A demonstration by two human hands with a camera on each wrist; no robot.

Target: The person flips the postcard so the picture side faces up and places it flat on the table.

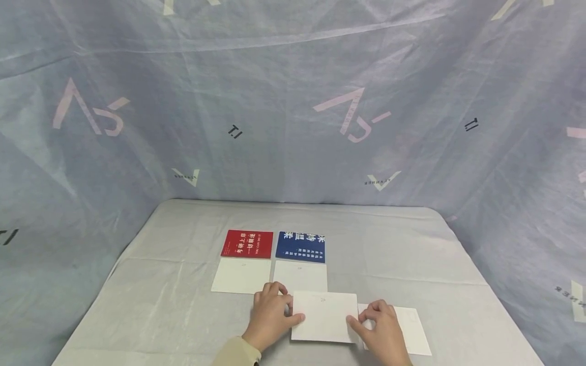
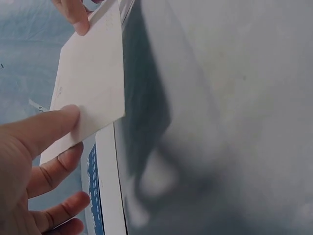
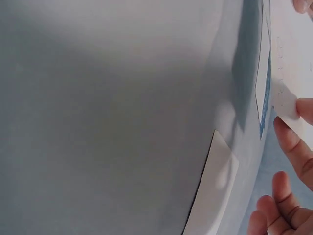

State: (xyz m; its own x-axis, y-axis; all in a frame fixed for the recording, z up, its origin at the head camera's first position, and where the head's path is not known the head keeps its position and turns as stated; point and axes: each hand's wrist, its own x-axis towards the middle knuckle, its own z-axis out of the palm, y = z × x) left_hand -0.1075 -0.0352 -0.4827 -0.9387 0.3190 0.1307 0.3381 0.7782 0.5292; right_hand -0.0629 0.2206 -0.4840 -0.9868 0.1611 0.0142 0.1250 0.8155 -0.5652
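Note:
Both hands hold a white postcard (image 1: 324, 320) by its short sides, raised off the table, as its shadow in the left wrist view shows. My left hand (image 1: 271, 314) pinches its left edge, thumb (image 2: 58, 125) on the upper face and index finger beneath. At the opposite edge, my right hand (image 1: 383, 331) grips it the same way, with the thumb (image 3: 305, 110) on top and the other fingers loosely bent. Faint print marks the pale face of the postcard (image 2: 90, 78). Another white postcard (image 1: 415, 333) lies on the table, partly hidden behind my right hand.
Farther back lie a red card (image 1: 247, 244) and a blue card (image 1: 300, 247) with white lettering. A white card (image 1: 241, 276) sits just in front of the red one, another white card (image 1: 302, 274) before the blue. Grey cloth covers the table (image 1: 155, 295); printed fabric (image 1: 284, 101) hangs around it.

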